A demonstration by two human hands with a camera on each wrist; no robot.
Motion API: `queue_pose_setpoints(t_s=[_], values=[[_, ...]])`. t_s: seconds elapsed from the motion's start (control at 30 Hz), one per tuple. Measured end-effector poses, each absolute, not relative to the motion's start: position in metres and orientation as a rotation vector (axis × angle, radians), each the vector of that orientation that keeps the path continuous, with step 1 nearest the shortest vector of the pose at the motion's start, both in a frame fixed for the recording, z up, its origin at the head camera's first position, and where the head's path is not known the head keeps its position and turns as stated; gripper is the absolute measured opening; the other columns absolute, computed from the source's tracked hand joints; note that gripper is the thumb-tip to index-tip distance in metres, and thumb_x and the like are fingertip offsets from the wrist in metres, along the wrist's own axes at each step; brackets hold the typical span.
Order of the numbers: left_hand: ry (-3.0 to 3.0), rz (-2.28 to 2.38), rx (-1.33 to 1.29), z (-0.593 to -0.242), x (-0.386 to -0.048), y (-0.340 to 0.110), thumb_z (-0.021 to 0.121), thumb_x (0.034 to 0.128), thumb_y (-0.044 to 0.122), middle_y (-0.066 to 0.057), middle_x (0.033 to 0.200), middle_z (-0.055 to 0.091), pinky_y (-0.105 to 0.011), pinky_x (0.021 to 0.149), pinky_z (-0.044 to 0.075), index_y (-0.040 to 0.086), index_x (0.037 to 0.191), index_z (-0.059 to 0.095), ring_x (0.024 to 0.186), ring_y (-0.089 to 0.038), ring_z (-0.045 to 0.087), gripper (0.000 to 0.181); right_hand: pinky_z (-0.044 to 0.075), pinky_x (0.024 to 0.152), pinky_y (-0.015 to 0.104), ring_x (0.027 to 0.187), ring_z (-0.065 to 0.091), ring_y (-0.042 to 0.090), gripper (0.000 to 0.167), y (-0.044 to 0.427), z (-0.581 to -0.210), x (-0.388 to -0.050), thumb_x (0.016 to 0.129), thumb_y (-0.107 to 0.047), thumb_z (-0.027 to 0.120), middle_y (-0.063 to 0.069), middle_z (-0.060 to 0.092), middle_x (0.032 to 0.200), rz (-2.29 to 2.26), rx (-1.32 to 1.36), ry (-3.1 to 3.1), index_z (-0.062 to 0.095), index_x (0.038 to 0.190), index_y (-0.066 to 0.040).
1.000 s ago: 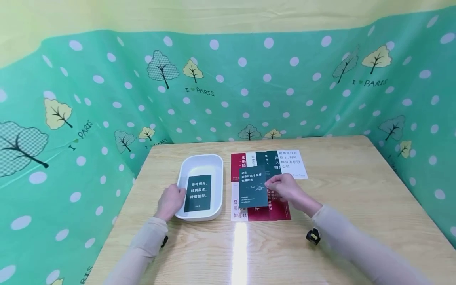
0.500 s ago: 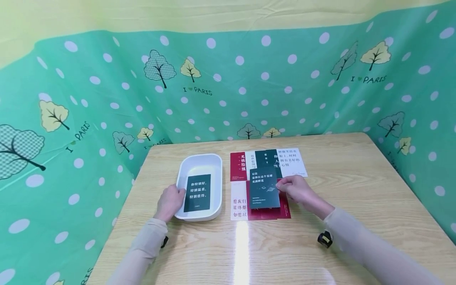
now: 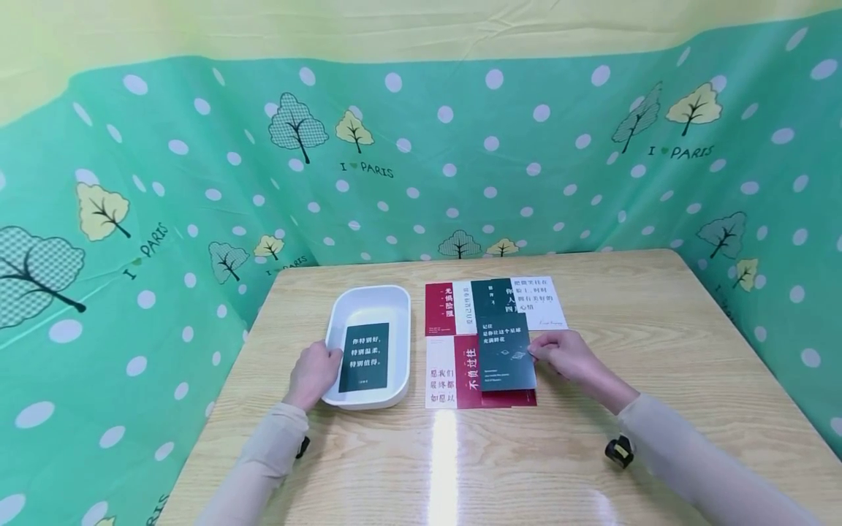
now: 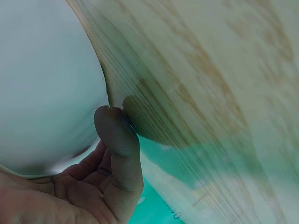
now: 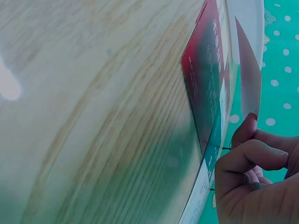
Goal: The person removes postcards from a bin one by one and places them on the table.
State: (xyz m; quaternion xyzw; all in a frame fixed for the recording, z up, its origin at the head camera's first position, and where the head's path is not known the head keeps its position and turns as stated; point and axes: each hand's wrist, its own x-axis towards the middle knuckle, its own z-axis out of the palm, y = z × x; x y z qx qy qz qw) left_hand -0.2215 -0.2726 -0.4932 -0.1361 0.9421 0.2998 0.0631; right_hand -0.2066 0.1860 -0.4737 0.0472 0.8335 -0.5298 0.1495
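My right hand [image 3: 567, 356] pinches a dark green card [image 3: 503, 367] with white text and planet drawings by its right edge. In the right wrist view this card [image 5: 248, 77] stands apart from the tabletop, above the laid-out cards. My left hand [image 3: 314, 374] holds the left side of a white plastic tray [image 3: 368, 313], and the left wrist view shows the thumb against the outer wall of the tray [image 4: 46, 84]. Another dark green card [image 3: 365, 358] lies inside the tray, leaning toward its near left side.
Cards lie in two overlapping rows right of the tray: a red card [image 3: 440, 310], a white card [image 3: 539, 303] and others behind, a white card [image 3: 441, 369] and red cards [image 3: 467, 394] in front. A patterned curtain [image 3: 493, 168] surrounds the wooden table [image 3: 658, 351].
My right hand has moved to the right with the dark green card, over the right part of the front row. The left hand and the tray have stayed in place.
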Motion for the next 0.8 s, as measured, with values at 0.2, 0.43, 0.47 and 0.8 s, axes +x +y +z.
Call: queue_pose_setpoints(t_s=[0.2, 0.43, 0.47, 0.8], values=[[2.843, 0.902, -0.419, -0.492, -0.221, -0.272, 0.047, 0.1057, 0.019, -0.023, 0.096, 0.067, -0.042, 0.067, 0.061, -0.013, 0.117, 0.061, 0.076, -0.028, 0.065, 0.036, 0.039, 0.054, 0.027, 0.068, 0.050, 0.021, 0.021, 0.191, -0.474, -0.205, 0.103, -0.010, 0.061, 0.013, 0.065, 0.096, -1.511, 0.155, 2.397, 0.069, 0.115, 0.006], [2.853, 0.898, -0.417, -0.491, -0.221, -0.270, 0.047, 0.1057, 0.020, -0.021, 0.094, 0.067, -0.041, 0.067, 0.061, -0.011, 0.116, 0.062, 0.076, -0.028, 0.064, 0.036, 0.041, 0.057, 0.028, 0.073, 0.052, 0.023, 0.022, 0.202, -0.478, -0.200, 0.103, -0.009, 0.061, 0.013, 0.066, 0.098, -1.492, 0.147, 2.410, 0.069, 0.114, 0.008], [2.856, 0.897, -0.413, -0.491, -0.221, -0.270, 0.047, 0.1057, 0.020, -0.021, 0.094, 0.067, -0.041, 0.067, 0.061, -0.011, 0.115, 0.062, 0.076, -0.028, 0.065, 0.036, 0.041, 0.055, 0.028, 0.071, 0.051, 0.022, 0.022, 0.204, -0.479, -0.200, 0.103, -0.009, 0.062, 0.012, 0.066, 0.097, -1.492, 0.152, 2.412, 0.069, 0.114, 0.008], [2.865, 0.897, -0.394, -0.492, -0.221, -0.273, 0.048, 0.1058, 0.019, -0.022, 0.094, 0.068, -0.040, 0.064, 0.061, -0.013, 0.117, 0.062, 0.074, -0.027, 0.065, 0.037, 0.042, 0.053, 0.028, 0.069, 0.052, 0.021, 0.026, 0.220, -0.484, -0.195, 0.103, -0.011, 0.062, 0.011, 0.067, 0.095, -1.455, 0.153, 2.430, 0.069, 0.118, 0.009]])
